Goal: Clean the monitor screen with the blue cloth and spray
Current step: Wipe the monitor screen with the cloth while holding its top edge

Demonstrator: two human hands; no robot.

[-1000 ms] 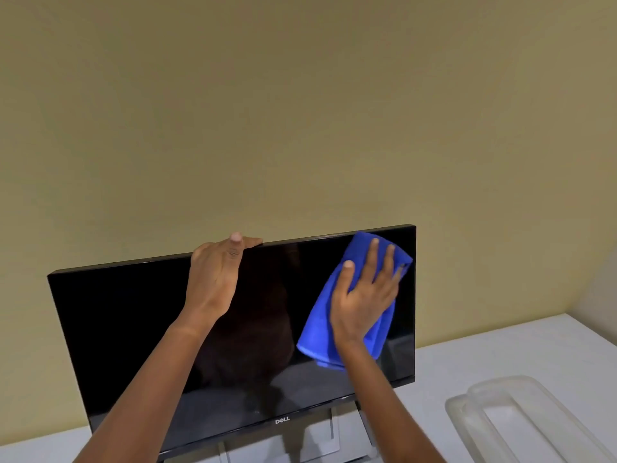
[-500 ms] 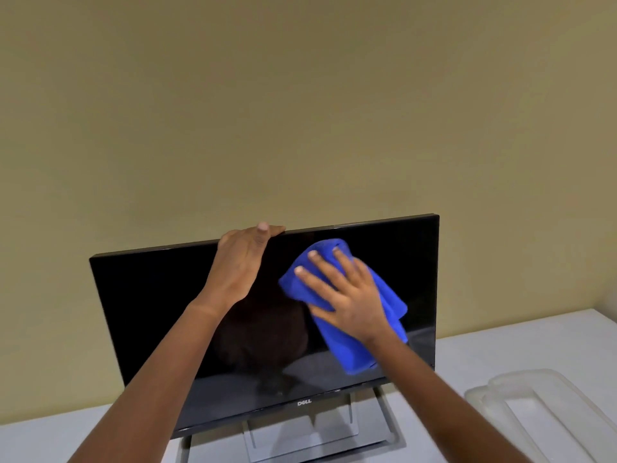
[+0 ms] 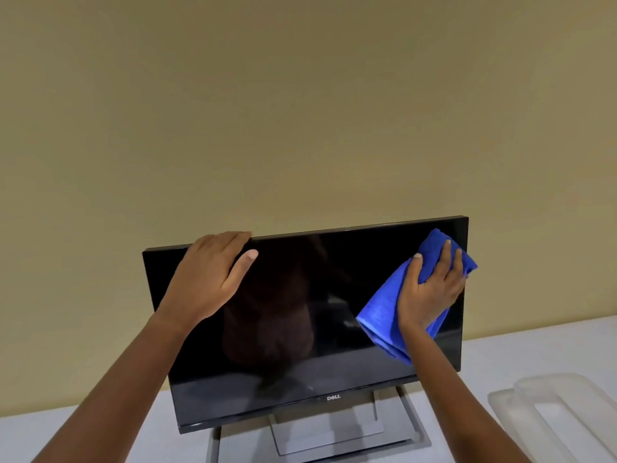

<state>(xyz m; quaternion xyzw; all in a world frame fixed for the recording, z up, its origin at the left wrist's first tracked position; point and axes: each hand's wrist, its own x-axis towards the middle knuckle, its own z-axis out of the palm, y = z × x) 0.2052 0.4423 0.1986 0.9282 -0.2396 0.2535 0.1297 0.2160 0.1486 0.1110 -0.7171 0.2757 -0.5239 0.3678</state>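
At left, the left hand (image 3: 207, 279) grips the top edge of the monitor (image 3: 300, 329), fingers hooked over the rim and thumb on the glass. At the screen's upper right corner, the right hand (image 3: 430, 292), fingers straight, presses the blue cloth (image 3: 380, 315) flat. Far right on the white table (image 3: 534, 345) lies a clear plastic tray (image 3: 561, 416).
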